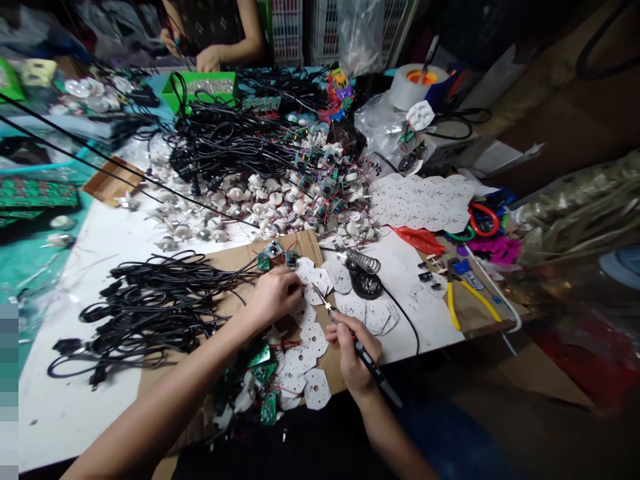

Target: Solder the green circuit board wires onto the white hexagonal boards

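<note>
My right hand point(357, 347) grips a soldering iron point(373, 367) like a pen, its tip over a white circuit board point(306, 275) on the cardboard point(331, 363). At the board's left edge my left hand point(276, 292) is closed in a pinch. What lies between its fingers is hidden. Just beyond that hand sit small green circuit boards point(263, 261). More white boards point(316, 389) lie scattered between my hands and toward me, mixed with thin red wires and green boards point(269, 407). Right of the worked board stand a coiled spring holder point(364, 261) and a dark round pad point(367, 285).
Bundled black cables point(155, 300) lie left. A heap of small white parts point(270, 203) spreads behind. Yellow-handled pliers point(470, 300) and a sheet of joined white boards point(423, 202) are right. Across the table, another person's hand point(210, 59) is near a green bin point(173, 93).
</note>
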`<state>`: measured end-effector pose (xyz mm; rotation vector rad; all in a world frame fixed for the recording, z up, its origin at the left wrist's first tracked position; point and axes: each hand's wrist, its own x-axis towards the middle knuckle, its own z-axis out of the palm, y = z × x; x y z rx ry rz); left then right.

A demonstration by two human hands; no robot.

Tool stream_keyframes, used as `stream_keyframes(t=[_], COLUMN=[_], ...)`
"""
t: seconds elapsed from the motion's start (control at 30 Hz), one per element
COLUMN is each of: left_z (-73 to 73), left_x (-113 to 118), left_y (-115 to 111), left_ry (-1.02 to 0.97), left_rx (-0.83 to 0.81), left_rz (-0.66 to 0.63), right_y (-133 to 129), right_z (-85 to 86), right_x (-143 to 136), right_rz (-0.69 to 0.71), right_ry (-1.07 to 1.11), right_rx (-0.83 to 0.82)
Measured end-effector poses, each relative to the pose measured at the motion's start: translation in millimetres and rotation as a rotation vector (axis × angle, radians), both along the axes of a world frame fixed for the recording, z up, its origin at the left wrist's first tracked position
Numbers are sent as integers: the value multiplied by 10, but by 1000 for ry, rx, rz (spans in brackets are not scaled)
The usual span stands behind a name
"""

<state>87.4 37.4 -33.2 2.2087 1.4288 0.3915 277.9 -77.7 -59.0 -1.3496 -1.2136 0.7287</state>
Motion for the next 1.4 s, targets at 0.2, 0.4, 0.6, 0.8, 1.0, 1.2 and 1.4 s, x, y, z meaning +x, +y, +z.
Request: stream_keyframes(t=[0.2,0.4,0.6,0.8,1.0,1.2,1.4], left_z=[-27,12,342,406,385,643,666], left_x=[2,-37,-288,-463,-568,-792,-928], left_y=[-30,5,858,1564,1543,1027,318], left_ry=[2,-114,23,253,133,-245,-29], left_rx=[8,98,369,315,412,495,274], left_rz=[1,55,299,4,117,343,76], right_y=[-4,-19,-20,-9,1,-1,5], right_z=[-20,-36,-46,-82,-117,-86,-86], right_x=[2,7,3,-12,-11,-14,-14], right_rz=[-35,-51,-48,-59,-78,-59,-52], right_ry=[10,16,15,24,53,69,77], right_rx=[-6,-13,-6,16,13,-15,0])
